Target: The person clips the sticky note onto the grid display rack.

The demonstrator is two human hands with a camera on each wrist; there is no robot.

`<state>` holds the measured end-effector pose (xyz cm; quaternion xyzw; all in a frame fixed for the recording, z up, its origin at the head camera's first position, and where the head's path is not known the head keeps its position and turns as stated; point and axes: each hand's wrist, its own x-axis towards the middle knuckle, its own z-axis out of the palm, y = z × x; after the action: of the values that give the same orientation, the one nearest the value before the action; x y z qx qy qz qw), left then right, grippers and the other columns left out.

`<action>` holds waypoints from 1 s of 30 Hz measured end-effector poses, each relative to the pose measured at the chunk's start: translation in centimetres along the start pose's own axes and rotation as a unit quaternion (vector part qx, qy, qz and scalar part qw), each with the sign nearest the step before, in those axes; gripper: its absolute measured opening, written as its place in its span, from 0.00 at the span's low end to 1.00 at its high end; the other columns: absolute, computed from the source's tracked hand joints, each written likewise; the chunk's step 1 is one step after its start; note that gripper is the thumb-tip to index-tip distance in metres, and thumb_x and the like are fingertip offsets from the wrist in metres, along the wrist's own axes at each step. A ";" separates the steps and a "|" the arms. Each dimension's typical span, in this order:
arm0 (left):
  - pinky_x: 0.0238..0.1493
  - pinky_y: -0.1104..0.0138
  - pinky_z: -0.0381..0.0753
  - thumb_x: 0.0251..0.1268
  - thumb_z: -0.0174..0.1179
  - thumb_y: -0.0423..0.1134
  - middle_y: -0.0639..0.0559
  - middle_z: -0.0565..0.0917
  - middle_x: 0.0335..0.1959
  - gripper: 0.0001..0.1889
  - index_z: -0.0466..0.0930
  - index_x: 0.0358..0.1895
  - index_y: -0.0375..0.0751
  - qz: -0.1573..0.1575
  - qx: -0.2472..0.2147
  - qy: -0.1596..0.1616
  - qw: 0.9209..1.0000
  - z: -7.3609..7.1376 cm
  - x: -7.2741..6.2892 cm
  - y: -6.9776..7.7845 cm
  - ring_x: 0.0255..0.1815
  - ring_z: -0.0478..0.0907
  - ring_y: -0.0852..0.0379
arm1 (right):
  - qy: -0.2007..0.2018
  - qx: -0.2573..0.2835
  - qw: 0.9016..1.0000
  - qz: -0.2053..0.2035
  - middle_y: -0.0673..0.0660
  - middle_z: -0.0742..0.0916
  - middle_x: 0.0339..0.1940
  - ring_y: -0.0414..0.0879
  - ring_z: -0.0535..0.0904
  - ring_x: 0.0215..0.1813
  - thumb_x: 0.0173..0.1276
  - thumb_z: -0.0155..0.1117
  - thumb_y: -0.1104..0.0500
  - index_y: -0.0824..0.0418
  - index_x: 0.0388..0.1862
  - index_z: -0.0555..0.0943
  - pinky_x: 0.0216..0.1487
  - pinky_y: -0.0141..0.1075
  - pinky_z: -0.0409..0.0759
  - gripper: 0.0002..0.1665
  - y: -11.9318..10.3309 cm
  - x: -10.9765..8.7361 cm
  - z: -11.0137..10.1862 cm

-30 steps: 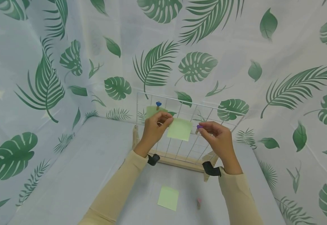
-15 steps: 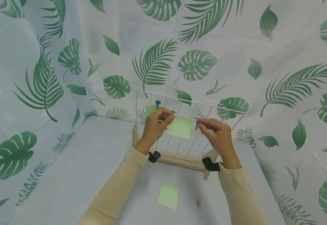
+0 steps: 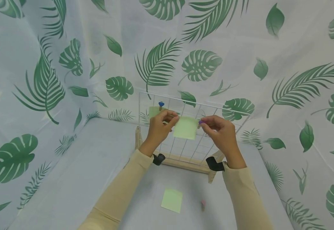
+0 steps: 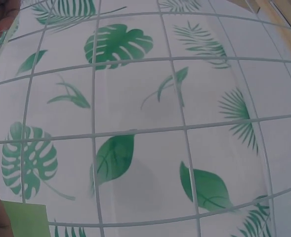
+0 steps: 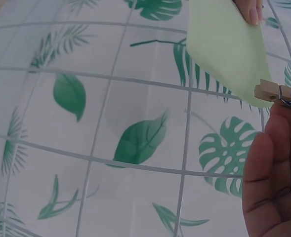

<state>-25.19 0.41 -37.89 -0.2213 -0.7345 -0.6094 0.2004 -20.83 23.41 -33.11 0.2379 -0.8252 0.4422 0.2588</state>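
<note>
My left hand (image 3: 159,129) pinches a pale green square of paper (image 3: 184,128) by its upper left corner, holding it in front of a white wire grid (image 3: 181,150). My right hand (image 3: 223,132) pinches a small wooden clothespin (image 5: 271,92) with a purple decoration. The clothespin's tip is at the paper's upper right corner; whether it grips the paper, I cannot tell. Behind the left hand, another green paper (image 3: 153,111) hangs on the grid under a clothespin with a blue heart (image 3: 161,104), partly hidden by that hand.
A wooden base (image 3: 184,164) carries the grid on the pale tabletop (image 3: 97,153). Nearer me lie another green paper (image 3: 172,200) and a clothespin with a pink decoration (image 3: 203,205). Leaf-patterned fabric (image 3: 238,48) surrounds the table.
My right hand has moved left and up, bringing the purple clothespin to the paper's upper right corner. My left hand has shifted slightly up and right with the paper.
</note>
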 end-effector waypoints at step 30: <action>0.26 0.68 0.86 0.78 0.68 0.37 0.42 0.92 0.36 0.07 0.87 0.47 0.36 0.027 0.033 0.045 0.998 0.7 0.6 -0.1 0.33 0.89 0.47 | 0.011 -0.061 0.998 -0.013 0.64 0.93 0.37 0.32 0.82 0.37 0.69 0.71 0.75 0.72 0.39 0.89 0.37 0.17 0.77 0.03 -1.7 2.3 0.5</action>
<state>-25.78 1.15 -37.78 -0.2066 -0.7378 -0.5889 0.2571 -21.64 21.76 -30.84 0.2275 -0.8443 0.3905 0.2878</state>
